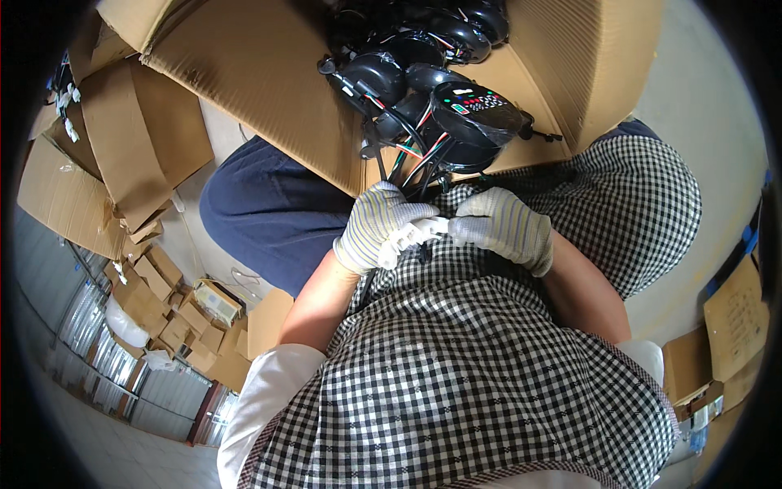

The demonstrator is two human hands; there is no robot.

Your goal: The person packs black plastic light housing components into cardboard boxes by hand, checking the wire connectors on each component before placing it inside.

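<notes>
Both my hands wear striped knit gloves and meet above my lap. My left hand (376, 226) is closed round a bundle of white plug connectors (413, 235) at the end of dark cables. Against the right end of that bundle, my right hand (505, 228) pinches one of the white connectors between thumb and fingers. Black, red, white and green wires (419, 159) run from the connectors up to a round black display unit (476, 122) with coloured symbols on its face. This unit rests at the near edge of an open cardboard box, just beyond my hands.
The large cardboard box (252, 90) stands between my knees, with several more black round units (432, 41) piled inside. Flattened and open cartons (134, 122) lie to the left. A heap of small boxes (191, 326) is farther behind them. More cartons (737, 318) stand at the right.
</notes>
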